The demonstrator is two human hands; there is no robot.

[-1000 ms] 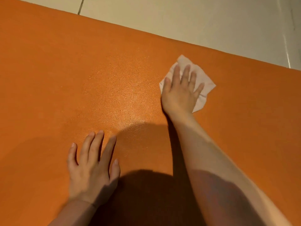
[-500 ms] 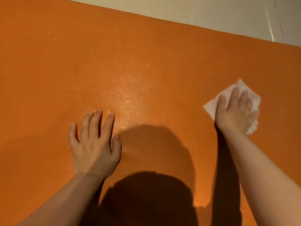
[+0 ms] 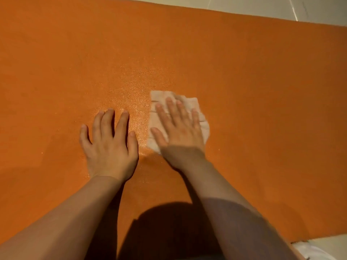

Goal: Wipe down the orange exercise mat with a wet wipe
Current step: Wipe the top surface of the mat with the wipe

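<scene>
Pale tiled floor (image 3: pixel 244 4) shows as a strip along the top edge, beyond an orange exercise mat (image 3: pixel 262 91) that fills nearly the whole view from above. Two bare forearms reach in from the bottom edge. Left of centre, the left hand (image 3: pixel 109 145) lies palm down on the mat with its fingers straight and slightly spread, holding nothing. Just beside it, the right hand (image 3: pixel 180 126) lies flat, fingers straight and a little apart, pressing a white wet wipe (image 3: pixel 195 104) against the mat. The wipe is crumpled and creased, and its edges show around the fingertips and to either side of the palm. A patch of the mat between and above the two hands glistens in the light. The person's dark shadow falls across the mat at bottom centre. Something white (image 3: pixel 311 250) shows in the bottom right corner, too little of it visible to identify.
</scene>
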